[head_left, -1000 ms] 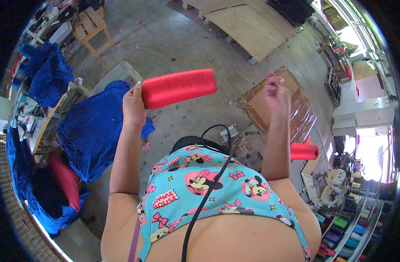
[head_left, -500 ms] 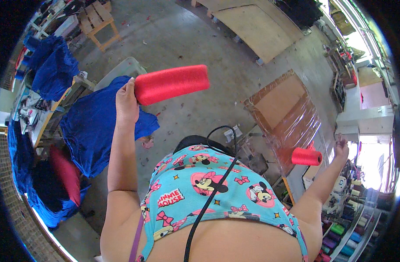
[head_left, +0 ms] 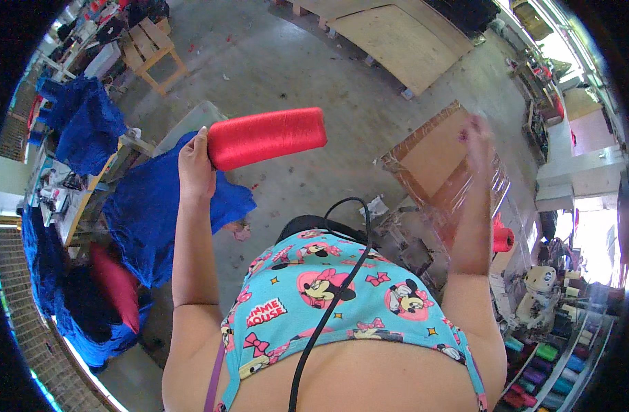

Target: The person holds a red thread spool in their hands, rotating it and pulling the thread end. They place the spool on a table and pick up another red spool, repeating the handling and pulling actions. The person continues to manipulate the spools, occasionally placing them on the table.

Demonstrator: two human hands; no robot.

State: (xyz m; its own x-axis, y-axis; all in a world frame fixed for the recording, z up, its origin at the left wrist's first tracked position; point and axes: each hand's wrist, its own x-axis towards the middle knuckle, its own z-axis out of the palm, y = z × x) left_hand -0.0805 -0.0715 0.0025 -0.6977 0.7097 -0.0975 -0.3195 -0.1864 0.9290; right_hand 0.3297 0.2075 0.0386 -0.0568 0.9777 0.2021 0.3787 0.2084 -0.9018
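Observation:
A large spool of bright red thread (head_left: pixel 268 138) lies nearly level in the air. My left hand (head_left: pixel 196 168) is closed around its left end, with the thumb on top. My right hand (head_left: pixel 476 141) is raised in front of a cardboard box wrapped in clear film (head_left: pixel 435 147). Motion smears its fingers, so what they hold, if anything, cannot be made out. Just right of my right forearm, partly covered by it, shows a second, smaller red thread spool (head_left: pixel 504 239).
Blue cloth (head_left: pixel 146 199) drapes at the left beside a sewing table (head_left: pixel 88 196). A wooden stool (head_left: pixel 150 51) stands far left, wooden boards (head_left: pixel 404 41) lie at the far right. A machine (head_left: pixel 538 288) and a rack of coloured spools (head_left: pixel 551 371) are at lower right. A black cable (head_left: pixel 328 302) crosses my front.
My right hand has swung left and away from me, from beside the right-hand wall to in front of the wrapped box. The left hand keeps its hold on the large red spool.

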